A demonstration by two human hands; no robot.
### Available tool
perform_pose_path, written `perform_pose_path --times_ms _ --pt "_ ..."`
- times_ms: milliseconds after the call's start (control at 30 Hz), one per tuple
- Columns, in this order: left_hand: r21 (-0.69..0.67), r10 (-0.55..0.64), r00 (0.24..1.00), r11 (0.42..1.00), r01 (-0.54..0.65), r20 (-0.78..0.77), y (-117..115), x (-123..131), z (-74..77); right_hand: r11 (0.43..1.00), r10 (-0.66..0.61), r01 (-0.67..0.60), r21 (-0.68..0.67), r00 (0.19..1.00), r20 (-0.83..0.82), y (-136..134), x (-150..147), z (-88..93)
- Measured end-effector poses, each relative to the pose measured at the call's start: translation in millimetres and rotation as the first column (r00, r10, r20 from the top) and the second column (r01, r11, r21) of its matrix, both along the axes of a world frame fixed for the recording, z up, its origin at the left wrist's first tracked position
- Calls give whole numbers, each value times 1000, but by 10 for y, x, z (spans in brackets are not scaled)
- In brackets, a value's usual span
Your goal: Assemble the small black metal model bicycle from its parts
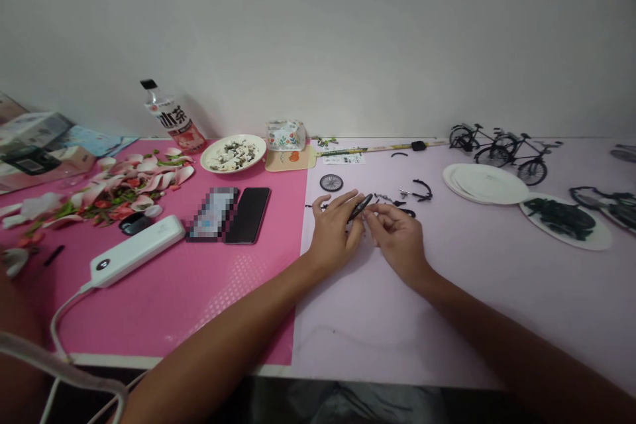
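My left hand (334, 228) is closed on a small black wheel (360, 207), seen nearly edge-on between thumb and fingers. Close against it, my right hand (400, 238) makes a pinch at the wheel's side; whatever lies between its fingertips is too small to make out. A spoked toy bicycle wheel (331, 183) lies flat just beyond my left hand. Behind my right hand are loose black parts, among them a curved piece (423, 191).
Two small model bicycles (531, 165) stand at the back right, beside stacked white plates (489, 184) and a plate of black parts (601, 235). Leftward are two phones (248, 215), a white power bank (139, 252), a bowl (209, 162), a leaning bottle (179, 122) and scattered pink pieces.
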State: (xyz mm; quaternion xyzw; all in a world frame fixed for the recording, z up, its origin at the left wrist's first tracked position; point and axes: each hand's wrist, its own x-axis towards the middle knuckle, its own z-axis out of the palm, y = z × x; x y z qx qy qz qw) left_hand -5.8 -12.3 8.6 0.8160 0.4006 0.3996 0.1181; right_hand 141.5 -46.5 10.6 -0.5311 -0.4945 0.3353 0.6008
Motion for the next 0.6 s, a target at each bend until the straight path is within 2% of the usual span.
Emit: perform_pose_path --times_ms 333,600 --pt "-14 2 999 1000 -1 37 10 -2 6 1000 -2 1 -28 999 -35 0 -22 32" --pt "39 -37 993 999 33 108 6 -4 -13 1000 -1 1 -16 999 -33 -9 -21 34"
